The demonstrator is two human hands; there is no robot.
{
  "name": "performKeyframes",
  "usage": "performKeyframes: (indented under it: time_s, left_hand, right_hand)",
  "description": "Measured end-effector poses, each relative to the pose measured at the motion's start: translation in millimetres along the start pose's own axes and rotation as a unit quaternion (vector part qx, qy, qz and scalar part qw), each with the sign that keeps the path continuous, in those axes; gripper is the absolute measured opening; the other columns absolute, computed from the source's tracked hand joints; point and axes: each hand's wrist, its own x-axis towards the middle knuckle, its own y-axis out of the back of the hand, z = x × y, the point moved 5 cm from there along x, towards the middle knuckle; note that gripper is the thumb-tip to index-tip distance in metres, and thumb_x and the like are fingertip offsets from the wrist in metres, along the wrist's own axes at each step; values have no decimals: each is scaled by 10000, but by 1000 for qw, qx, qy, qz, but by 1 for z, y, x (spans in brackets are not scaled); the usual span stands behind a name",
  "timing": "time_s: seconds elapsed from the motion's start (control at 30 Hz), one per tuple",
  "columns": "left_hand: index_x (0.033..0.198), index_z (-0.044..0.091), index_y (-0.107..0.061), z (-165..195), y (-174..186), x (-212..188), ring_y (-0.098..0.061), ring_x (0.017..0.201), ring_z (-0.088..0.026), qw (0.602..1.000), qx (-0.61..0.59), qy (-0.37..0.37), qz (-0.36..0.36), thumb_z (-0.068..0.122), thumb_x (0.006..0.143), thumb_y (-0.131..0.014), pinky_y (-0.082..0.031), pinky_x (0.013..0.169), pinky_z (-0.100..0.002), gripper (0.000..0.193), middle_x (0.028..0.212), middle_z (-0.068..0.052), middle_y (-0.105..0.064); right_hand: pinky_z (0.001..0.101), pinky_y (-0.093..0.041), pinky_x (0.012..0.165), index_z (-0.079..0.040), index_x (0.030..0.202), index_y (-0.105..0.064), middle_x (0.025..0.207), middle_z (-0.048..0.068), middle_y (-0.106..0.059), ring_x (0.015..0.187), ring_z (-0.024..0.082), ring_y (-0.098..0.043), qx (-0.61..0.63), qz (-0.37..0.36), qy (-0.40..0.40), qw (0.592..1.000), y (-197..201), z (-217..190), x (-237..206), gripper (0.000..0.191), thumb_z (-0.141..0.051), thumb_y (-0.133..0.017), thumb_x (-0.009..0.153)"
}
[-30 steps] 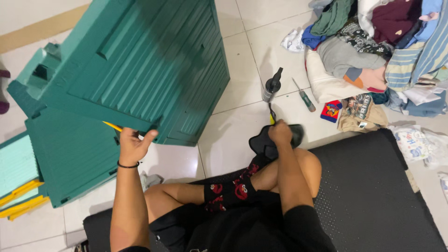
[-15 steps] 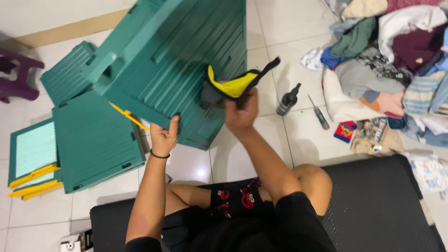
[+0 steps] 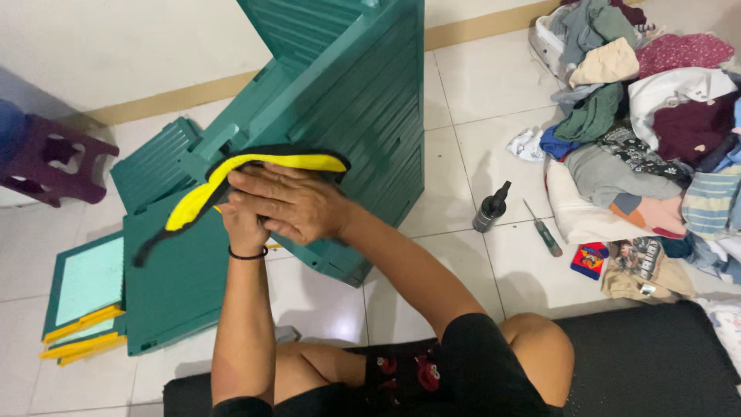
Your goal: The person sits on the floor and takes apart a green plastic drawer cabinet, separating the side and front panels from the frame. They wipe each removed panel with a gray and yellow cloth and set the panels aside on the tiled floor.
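Both hands (image 3: 282, 205) on, seemingly, cloth (image 3: 255, 174)

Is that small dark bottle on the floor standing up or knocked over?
Upright: the bottle stands on its base on the tile, nozzle pointing up.

The floor (image 3: 471, 147) was made of big white tiles, shiny and pale. A white wall (image 3: 116, 46) stood at the back, with a tan strip (image 3: 177, 96) running along the bottom of it. A small dark purple stool (image 3: 50, 166) sat by the wall on the left side. On the right side, a big heap of clothes (image 3: 648, 131) lay on the floor, in many colours. A black mat (image 3: 656, 363) covered the floor at the near edge. The light was bright and even.
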Motion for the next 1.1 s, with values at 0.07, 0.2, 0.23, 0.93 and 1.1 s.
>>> performKeyframes:
  time_s: [0.07, 0.2, 0.23, 0.93, 1.1]
  left_hand:
    - [1357, 41, -619, -19, -7, 7, -625, 1141, -173, 941, -319, 106, 36, 195, 1099, -604, -498, 1003, -344, 301, 1276, -28, -671]
    - [1211, -30, -682, -11, -2, 14, -637, 1042, -150, 941, -315, 126, 5, 128, 1120, -669, -508, 976, -322, 183, 1147, -60, -705]
    - [1251, -24, -643, -6, -1, 15, -632, 1066, -155, 949, -294, 115, 7, 129, 1099, -671, -502, 996, -333, 218, 1183, -62, -691]
    - [1478, -97, -368, 56, -2, 29, -635, 1175, -170, 943, -305, 130, -28, -18, 998, -687, -479, 1113, -301, 582, 1327, -107, -632]
    - [1394, -41, -482, 73, 8, 35, -645, 1112, -169, 954, -273, 115, -35, -28, 1009, -685, -511, 1045, -288, 435, 1250, -95, -655]
  right_hand:
    - [495, -284, 1316, -19, 1496, -502, 1612, 169, -413, 1527, 352, -394, -25, 19, 19, 999, 20, 34, 11, 491, -83, -558, 1013]
    - [476, -290, 1315, -53, 1507, -492, 1604, 123, -443, 1536, 331, -406, -108, 123, -91, 982, 76, 76, 6, 523, -56, -553, 988]
    - [466, -288, 1306, -63, 1511, -495, 1607, 108, -453, 1544, 317, -415, -109, 129, -95, 981, 79, 75, 6, 516, -46, -552, 998]
    - [497, -79, 1350, -42, 1611, -354, 1697, 166, -280, 1617, 340, -211, -113, -68, -57, 990, 37, 35, 14, 665, -442, -340, 1080]
    - [435, -41, 1343, -31, 1657, -194, 1741, 138, -174, 1636, 313, -104, -213, 72, -108, 968, 98, 152, -25, 702, -453, -320, 1110]
